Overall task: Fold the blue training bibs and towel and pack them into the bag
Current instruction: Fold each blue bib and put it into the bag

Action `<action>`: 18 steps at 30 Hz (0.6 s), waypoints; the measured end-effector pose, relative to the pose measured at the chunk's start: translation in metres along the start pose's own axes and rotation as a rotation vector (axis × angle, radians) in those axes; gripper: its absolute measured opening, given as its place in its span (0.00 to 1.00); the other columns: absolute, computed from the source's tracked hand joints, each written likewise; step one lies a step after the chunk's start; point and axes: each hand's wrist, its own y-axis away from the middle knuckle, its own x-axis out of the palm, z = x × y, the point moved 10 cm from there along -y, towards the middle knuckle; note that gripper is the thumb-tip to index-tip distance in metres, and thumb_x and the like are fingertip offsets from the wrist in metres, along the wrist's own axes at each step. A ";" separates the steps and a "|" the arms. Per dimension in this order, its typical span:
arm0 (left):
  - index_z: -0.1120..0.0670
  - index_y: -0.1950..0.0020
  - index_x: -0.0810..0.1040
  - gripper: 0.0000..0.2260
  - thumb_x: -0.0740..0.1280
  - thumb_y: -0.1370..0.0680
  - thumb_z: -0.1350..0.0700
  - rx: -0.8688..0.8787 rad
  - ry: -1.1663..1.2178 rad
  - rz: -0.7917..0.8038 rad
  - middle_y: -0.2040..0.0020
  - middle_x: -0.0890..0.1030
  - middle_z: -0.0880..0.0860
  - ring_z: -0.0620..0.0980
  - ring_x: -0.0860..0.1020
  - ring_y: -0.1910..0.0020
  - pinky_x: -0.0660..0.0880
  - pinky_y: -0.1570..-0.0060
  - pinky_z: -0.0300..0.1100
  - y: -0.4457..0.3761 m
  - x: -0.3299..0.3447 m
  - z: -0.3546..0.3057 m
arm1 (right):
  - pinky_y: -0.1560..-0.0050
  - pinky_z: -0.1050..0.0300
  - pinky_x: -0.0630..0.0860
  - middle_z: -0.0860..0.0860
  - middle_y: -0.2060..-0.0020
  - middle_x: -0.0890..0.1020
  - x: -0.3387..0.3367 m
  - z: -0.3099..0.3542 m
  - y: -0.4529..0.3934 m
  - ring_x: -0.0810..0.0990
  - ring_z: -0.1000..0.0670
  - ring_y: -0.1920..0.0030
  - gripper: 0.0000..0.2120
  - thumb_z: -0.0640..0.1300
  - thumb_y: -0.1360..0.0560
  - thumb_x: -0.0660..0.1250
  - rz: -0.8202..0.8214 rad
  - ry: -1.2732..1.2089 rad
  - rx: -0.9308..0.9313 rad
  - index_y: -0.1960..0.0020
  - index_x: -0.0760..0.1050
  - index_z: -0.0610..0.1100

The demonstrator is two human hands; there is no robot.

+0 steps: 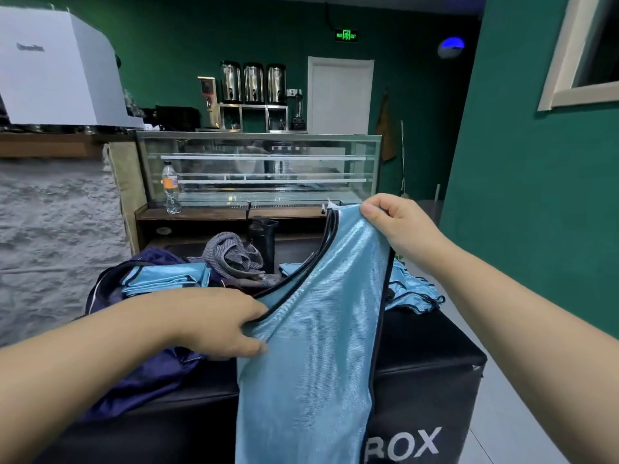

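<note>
a light blue bib (311, 356) with black trim hangs unfolded, a folded bib (164, 279) lies on the open navy bag (134, 380), a grey towel (234, 256) sits crumpled behind, more bibs (412, 289) heaped right.

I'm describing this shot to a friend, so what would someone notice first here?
A shiny light blue bib fills the centre, held up by the right hand pinching its top while the left hand grips its black-trimmed edge. Behind, on the black box, lie a folded bib on the dark bag and a grey towel.

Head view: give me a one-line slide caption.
Both hands hold up a blue bib, right hand pinching its shoulder, left hand gripping its neckline, above the black box.
</note>
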 end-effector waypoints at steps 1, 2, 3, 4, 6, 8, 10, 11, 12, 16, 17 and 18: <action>0.50 0.49 0.72 0.14 0.59 0.22 0.41 -0.019 -0.056 -0.029 0.48 0.78 0.48 0.49 0.76 0.50 0.73 0.48 0.43 -0.002 0.000 0.004 | 0.61 0.62 0.69 0.59 0.62 0.79 0.002 -0.002 0.000 0.76 0.60 0.62 0.10 0.49 0.19 0.61 0.008 -0.006 0.004 0.59 0.75 0.53; 0.51 0.48 0.72 0.15 0.58 0.21 0.41 -0.034 -0.057 -0.056 0.47 0.76 0.49 0.49 0.75 0.49 0.72 0.47 0.43 -0.004 0.000 0.007 | 0.60 0.61 0.70 0.59 0.62 0.80 0.003 -0.003 0.001 0.77 0.59 0.62 0.10 0.49 0.20 0.61 0.011 -0.019 0.007 0.59 0.75 0.54; 0.52 0.49 0.72 0.15 0.56 0.20 0.41 -0.043 -0.032 -0.072 0.48 0.76 0.49 0.49 0.75 0.50 0.71 0.48 0.43 -0.006 0.000 0.009 | 0.59 0.61 0.70 0.59 0.62 0.80 0.004 -0.003 0.001 0.77 0.59 0.61 0.10 0.49 0.20 0.61 0.012 -0.029 0.006 0.59 0.75 0.54; 0.52 0.52 0.71 0.16 0.55 0.19 0.41 -0.045 0.018 -0.074 0.51 0.75 0.50 0.49 0.74 0.53 0.71 0.50 0.42 -0.007 0.001 0.011 | 0.58 0.61 0.71 0.59 0.61 0.80 0.004 -0.003 0.001 0.77 0.59 0.61 0.10 0.49 0.20 0.61 0.015 -0.031 0.001 0.58 0.76 0.53; 0.52 0.58 0.70 0.21 0.52 0.22 0.36 -0.064 0.226 -0.037 0.60 0.74 0.50 0.48 0.72 0.62 0.70 0.56 0.41 -0.005 0.005 0.011 | 0.58 0.63 0.70 0.58 0.60 0.80 0.009 -0.003 0.002 0.76 0.59 0.61 0.10 0.49 0.19 0.60 0.040 -0.017 -0.012 0.57 0.76 0.51; 0.51 0.58 0.74 0.27 0.48 0.25 0.31 -0.128 0.483 0.032 0.66 0.73 0.51 0.48 0.71 0.68 0.72 0.62 0.38 -0.001 0.013 0.010 | 0.58 0.65 0.70 0.57 0.60 0.79 0.014 -0.002 0.004 0.75 0.59 0.61 0.09 0.48 0.19 0.60 0.063 -0.033 -0.031 0.55 0.76 0.50; 0.47 0.56 0.75 0.27 0.43 0.23 0.33 -0.190 0.622 0.068 0.73 0.74 0.49 0.48 0.72 0.72 0.72 0.64 0.34 -0.003 0.023 0.013 | 0.59 0.70 0.69 0.60 0.61 0.78 0.020 0.003 0.007 0.74 0.62 0.62 0.09 0.47 0.19 0.60 0.071 -0.069 -0.065 0.56 0.76 0.52; 0.47 0.54 0.76 0.26 0.43 0.22 0.35 -0.203 0.660 0.056 0.75 0.76 0.48 0.48 0.73 0.73 0.73 0.65 0.35 -0.006 0.026 0.016 | 0.59 0.71 0.69 0.61 0.62 0.77 0.022 0.006 0.009 0.74 0.63 0.62 0.09 0.47 0.19 0.60 0.075 -0.087 -0.083 0.56 0.76 0.52; 0.47 0.51 0.78 0.26 0.44 0.20 0.36 -0.195 0.693 0.044 0.74 0.78 0.48 0.49 0.74 0.73 0.73 0.65 0.36 -0.010 0.030 0.019 | 0.59 0.71 0.69 0.60 0.61 0.77 0.025 0.008 0.011 0.74 0.62 0.62 0.09 0.46 0.19 0.60 0.082 -0.103 -0.097 0.56 0.76 0.52; 0.33 0.55 0.77 0.09 0.57 0.27 0.41 -0.007 0.654 0.032 0.65 0.78 0.47 0.50 0.72 0.69 0.72 0.70 0.39 -0.019 0.045 0.015 | 0.59 0.73 0.68 0.59 0.59 0.77 0.040 0.017 0.018 0.73 0.63 0.61 0.09 0.46 0.19 0.60 0.142 -0.077 -0.129 0.55 0.75 0.53; 0.30 0.56 0.75 0.09 0.58 0.31 0.39 -0.009 0.608 0.051 0.64 0.79 0.46 0.50 0.74 0.68 0.74 0.67 0.40 -0.019 0.050 0.017 | 0.59 0.73 0.68 0.61 0.60 0.77 0.043 0.018 0.018 0.73 0.65 0.61 0.09 0.46 0.19 0.60 0.150 -0.061 -0.135 0.56 0.75 0.54; 0.31 0.55 0.76 0.11 0.58 0.34 0.38 -0.020 0.549 0.060 0.62 0.81 0.46 0.49 0.76 0.66 0.76 0.61 0.42 -0.018 0.053 0.019 | 0.58 0.73 0.68 0.61 0.61 0.77 0.046 0.019 0.019 0.73 0.65 0.61 0.09 0.46 0.19 0.60 0.156 -0.047 -0.140 0.56 0.74 0.54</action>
